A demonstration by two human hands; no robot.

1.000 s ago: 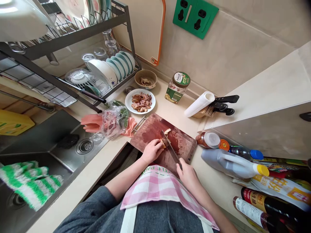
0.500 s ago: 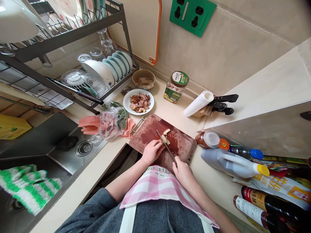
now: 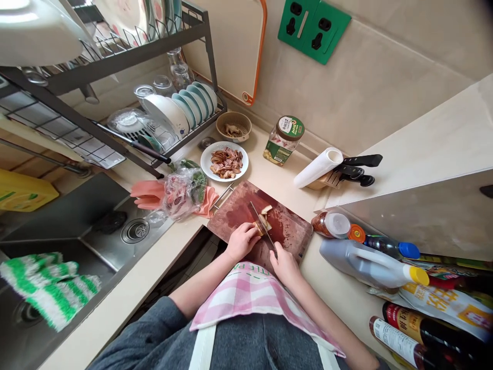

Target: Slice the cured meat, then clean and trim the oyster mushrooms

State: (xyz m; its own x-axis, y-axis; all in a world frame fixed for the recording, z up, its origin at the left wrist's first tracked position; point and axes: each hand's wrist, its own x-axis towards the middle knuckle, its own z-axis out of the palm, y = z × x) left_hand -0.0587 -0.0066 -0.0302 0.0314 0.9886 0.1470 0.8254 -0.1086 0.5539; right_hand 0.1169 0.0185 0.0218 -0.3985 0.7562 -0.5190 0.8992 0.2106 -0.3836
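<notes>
A beige countertop [image 3: 281,180] runs along a tiled wall, with a green socket plate [image 3: 314,31] fixed to the wall at the far side and a steel sink [image 3: 110,246] let into the left, where a green-and-white striped cloth [image 3: 52,293] lies. At the near middle of the counter is a stained, reddish-brown cutting board [image 3: 292,226]. On it, the left hand [image 3: 241,242] has its fingers bent and closed over a small brown piece of food [image 3: 259,227], holding it down. The right hand [image 3: 285,264] is wrapped around the handle of a knife [image 3: 269,240], whose blade slants to the far left, just beside the left fingertips. Pale cut pieces [image 3: 266,209] lie at the blade's far right side; whether its edge touches the food cannot be told. Beyond the board, to the far left, a white plate [image 3: 204,163] bears a pile of sliced meat [image 3: 227,162], and just behind it stands a brown basket [image 3: 246,128]. Pink gloves [image 3: 146,192] and a clear plastic bag [image 3: 179,195] lie left of the board, below the dish rack [image 3: 131,57]. To the far right are a green-labelled jar [image 3: 284,140] and a white paper roll [image 3: 319,167] leaning by a knife block [image 3: 329,180]; a jug with a yellow cap [image 3: 358,262] lies right of the board.
</notes>
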